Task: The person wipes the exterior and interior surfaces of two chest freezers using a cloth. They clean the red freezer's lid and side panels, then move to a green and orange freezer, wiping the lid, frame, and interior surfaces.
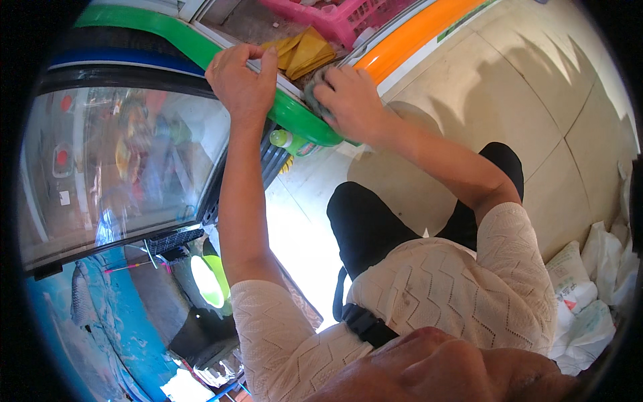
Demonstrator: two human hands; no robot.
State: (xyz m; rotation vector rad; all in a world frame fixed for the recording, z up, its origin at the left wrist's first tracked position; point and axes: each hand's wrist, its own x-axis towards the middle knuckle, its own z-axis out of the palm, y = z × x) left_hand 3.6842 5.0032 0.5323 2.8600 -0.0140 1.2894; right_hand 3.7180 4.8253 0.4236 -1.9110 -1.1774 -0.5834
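My left hand [243, 78] rests at the green edge trim [296, 118] of a display freezer or cabinet, thumb and forefinger near the rim; whether it pinches something there I cannot tell. My right hand [351, 103] is closed on a grey-green cloth or scouring pad [316, 93], pressed on the corner between the green trim and an orange trim [422, 37]. A folded yellow cloth [304, 53] lies on the dirty surface just beyond both hands. Behind it stands a pink plastic basket [346, 22] holding small items.
A glass-fronted cooler [125, 161] stands at the left. Below the green trim is a green-capped bottle [289, 140]. A light green basin [216, 281] is at the lower left. White sacks [572, 281] lie at the lower right on the tiled floor [542, 151].
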